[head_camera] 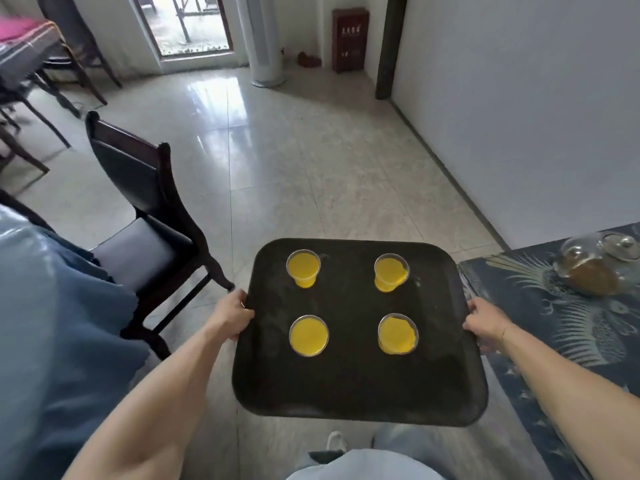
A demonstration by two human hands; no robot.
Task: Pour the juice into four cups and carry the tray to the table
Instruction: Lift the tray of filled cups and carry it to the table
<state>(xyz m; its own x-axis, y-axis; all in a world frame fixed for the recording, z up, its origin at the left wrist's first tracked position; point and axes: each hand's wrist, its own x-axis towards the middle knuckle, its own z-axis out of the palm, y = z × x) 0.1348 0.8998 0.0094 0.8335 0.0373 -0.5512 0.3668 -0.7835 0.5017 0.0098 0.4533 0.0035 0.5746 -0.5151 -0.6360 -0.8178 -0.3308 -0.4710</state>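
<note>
As we stand on the glossy tiled floor (311, 161), a table (540, 306) under a dark blue patterned cloth lies close on our right, its corner just beside the tray and the right hand. A second table (20, 53) with a checked cloth sits well apart at the far left, past a dark wooden chair (138, 188) with a padded seat. We cannot tell which table is meant. The tray (360, 382), a matte black rounded rectangle, hangs level in the air before us, its long axis running away from us. Our left hand (231, 315) grips its left rim and our right hand (488, 320) its right rim, fingers curled under the edges. On the tray four clear plastic cups (303, 268) stand upright in a square, well apart, each filled with opaque yellow juice, so pouring looks finished. A glass teapot (588, 268) rests on the near table.
</note>
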